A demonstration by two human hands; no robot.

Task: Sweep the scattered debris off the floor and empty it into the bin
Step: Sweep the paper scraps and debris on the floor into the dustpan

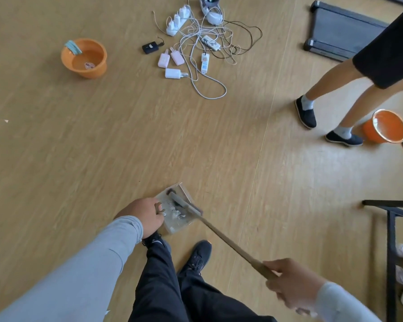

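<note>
Gripping the wooden broom handle (230, 242), the right hand (291, 284) curls its fingers round the upper end at about 5 o'clock in the view, slightly blurred. From there the handle runs up toward 11 o'clock to the broom head (184, 203), which lies inside the metal dustpan (175, 210) just below the middle of the view. The left hand (144, 217), at the dustpan's 9 o'clock side, pinches its near edge with curled fingers, a grey sleeve (79, 270) trailing back toward 7 o'clock. Pale and dark debris (176, 214) sits in the pan beneath the broom head. The pan rests on the wood-patterned floor (102, 147), just ahead of the person's black shoes (199, 254). Farther out, an orange bin (84, 58) stands at 10 o'clock, a tangle of chargers and cables (196, 43) at 12 o'clock, and a second orange bucket (385, 126) at 3 o'clock beside another person's legs (330, 98).
</note>
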